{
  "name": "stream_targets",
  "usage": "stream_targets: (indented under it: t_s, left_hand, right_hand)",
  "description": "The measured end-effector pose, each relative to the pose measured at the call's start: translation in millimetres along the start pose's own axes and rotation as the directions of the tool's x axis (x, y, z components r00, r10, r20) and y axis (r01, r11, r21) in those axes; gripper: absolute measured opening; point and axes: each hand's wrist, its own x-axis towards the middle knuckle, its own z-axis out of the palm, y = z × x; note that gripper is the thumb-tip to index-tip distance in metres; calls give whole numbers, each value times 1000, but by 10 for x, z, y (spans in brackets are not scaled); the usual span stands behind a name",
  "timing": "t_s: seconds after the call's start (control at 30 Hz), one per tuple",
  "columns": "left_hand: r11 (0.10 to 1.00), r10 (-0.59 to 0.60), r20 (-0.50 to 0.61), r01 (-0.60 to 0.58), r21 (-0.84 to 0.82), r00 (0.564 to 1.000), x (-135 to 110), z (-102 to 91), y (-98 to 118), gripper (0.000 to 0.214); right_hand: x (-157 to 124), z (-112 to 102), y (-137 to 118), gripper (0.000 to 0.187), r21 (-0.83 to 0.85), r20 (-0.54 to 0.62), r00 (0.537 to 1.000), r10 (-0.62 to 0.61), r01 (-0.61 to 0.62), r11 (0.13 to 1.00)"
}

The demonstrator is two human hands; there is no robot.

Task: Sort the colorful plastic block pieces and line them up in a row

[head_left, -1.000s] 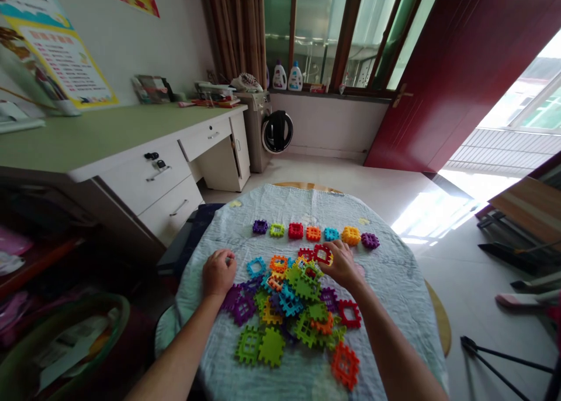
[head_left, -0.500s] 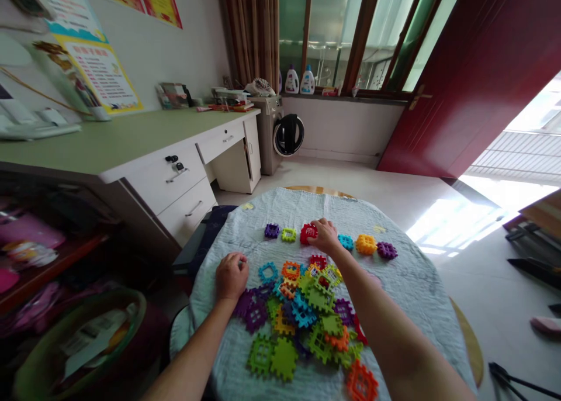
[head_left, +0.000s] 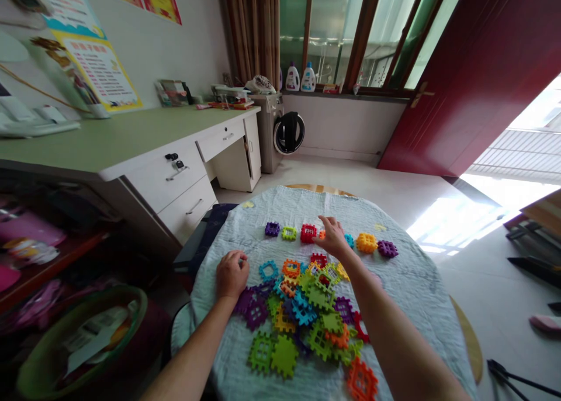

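Note:
My right hand [head_left: 333, 237] is just right of a red block [head_left: 308, 233] built from notched square pieces. Its fingers are apart and no longer touch the red block. An orange block [head_left: 322, 235] shows partly behind the fingers. My left hand [head_left: 232, 274] rests on the cloth with its fingers curled in, and no toy shows in it. Near it lie a blue square frame piece [head_left: 268, 270] and purple pieces [head_left: 256, 313]. A purple block [head_left: 272, 229] and a lime block [head_left: 288, 233] stand left of the red one. A blue block [head_left: 349, 240] is partly hidden by my right hand.
A heap of loose notched pieces [head_left: 322, 296] covers the middle of the round table, on a pale cloth [head_left: 416, 307]. A yellow block [head_left: 366, 243] and another purple block [head_left: 388, 249] end the row at right. A desk [head_left: 144, 138] stands at left.
My right hand has let go of the red block and moved slightly right, its fingers opening. The orange block now shows. My left hand stays in place.

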Motion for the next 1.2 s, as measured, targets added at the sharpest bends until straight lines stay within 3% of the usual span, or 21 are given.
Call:
stream_targets:
  t_s: [0.1, 0.23, 0.37, 0.47, 0.63, 0.97, 1.2]
  left_hand:
    - [1000, -6, 3, 6, 6, 1000, 6, 6, -3, 13]
    - [1000, 0, -7, 0, 11, 1000, 6, 11, -8, 12]
    - [1000, 9, -2, -9, 12, 1000, 5, 18, -23, 12]
    - [1000, 11, 0, -11, 14, 1000, 11, 26, -36, 13]
    - [1000, 11, -1, -11, 23, 1000, 14, 28, -40, 13]
    - [1000, -25, 7, 25, 11, 1000, 15, 3, -3, 13]
    - [976, -147, 15, 147, -159, 989, 40, -46, -35, 17]
  right_hand:
    - [-336, -52, 300, 53, 135, -153, 988, -36, 57, 989]
    - [-955, -34, 806, 40, 259, -182, 981, 61, -12, 966]
    - [-1493, 47, 1165, 32, 209, -244, 961, 131, -79, 975]
    - [-1703, 111, 1228, 28, 107, -313, 941, 131, -102, 989]
    - [-1758, 143, 1144, 25, -30, -333, 937, 107, -124, 992]
    - [-1767, 118, 1137, 23, 16, -328, 936, 125, -127, 992]
    - [-1772, 113, 1127, 23, 38, -321, 937, 139, -134, 990]
